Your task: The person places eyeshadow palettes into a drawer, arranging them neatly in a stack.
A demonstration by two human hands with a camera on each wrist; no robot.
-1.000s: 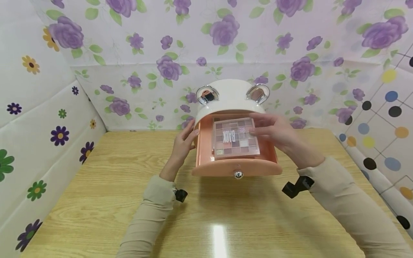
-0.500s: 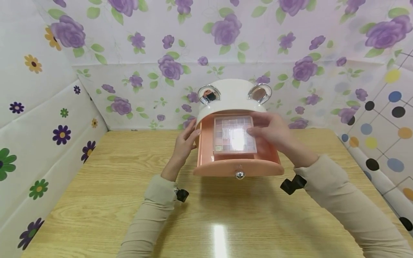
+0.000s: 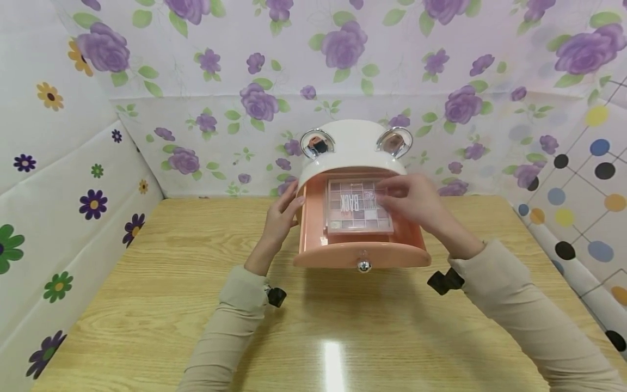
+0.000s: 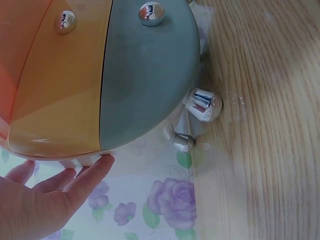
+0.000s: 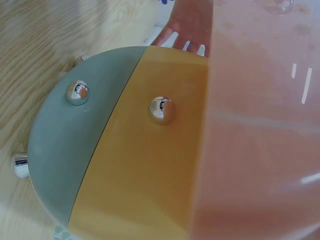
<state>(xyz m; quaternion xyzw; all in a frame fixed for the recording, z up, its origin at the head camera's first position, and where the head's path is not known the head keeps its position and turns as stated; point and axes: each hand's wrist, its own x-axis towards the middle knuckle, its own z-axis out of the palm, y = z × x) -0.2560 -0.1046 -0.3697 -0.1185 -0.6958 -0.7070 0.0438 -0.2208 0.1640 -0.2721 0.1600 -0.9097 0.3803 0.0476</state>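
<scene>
In the head view, an eyeshadow palette (image 3: 349, 209) with a clear lid marked "BACK" lies inside the pulled-out coral drawer (image 3: 362, 254) of a small white storage box (image 3: 355, 142). My right hand (image 3: 413, 201) reaches into the drawer from the right and pinches the palette's right edge; this hand is out of the right wrist view. On the box's left side rests my left hand (image 3: 280, 220). Its fingers (image 4: 85, 182) stretch along the curved side in the left wrist view, touching near the yellow drawer (image 4: 60, 95).
Below the coral drawer are the closed yellow drawer and a closed grey-green drawer (image 4: 145, 75), each with a chrome knob. Chrome ears (image 3: 317, 144) top the box, and chrome feet (image 4: 204, 105) support it on the wooden table (image 3: 196, 305). A floral cloth (image 3: 215, 147) hangs behind.
The palette has turned straighter and shifted slightly toward the back of the drawer with my right hand. A bright glare crossed its lid midway and is gone. My left hand stays put.
</scene>
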